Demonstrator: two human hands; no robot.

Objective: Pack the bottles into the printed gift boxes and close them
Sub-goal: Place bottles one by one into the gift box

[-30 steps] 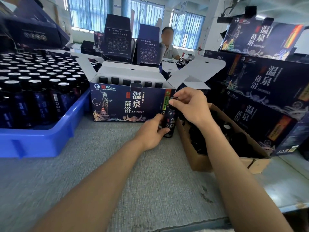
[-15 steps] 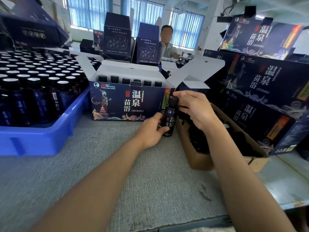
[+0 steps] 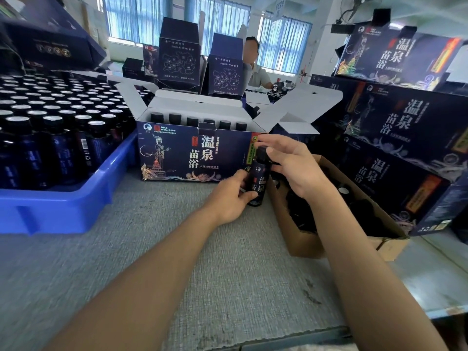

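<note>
A dark bottle with a printed label stands upright on the table just right of the open printed gift box. My left hand grips its lower body. My right hand is at its cap, fingers spread and mostly straight, thumb by the neck. A row of several black bottle caps shows inside the box, whose white flaps stand open.
A blue crate full of dark bottles sits at the left. A brown carton of black caps is under my right forearm. Closed printed boxes are stacked at the right. Folded boxes and a seated person are behind.
My right hand has loosened from a curled grip over the bottle's cap to spread fingers. The left hand and the bottle have stayed in place.
</note>
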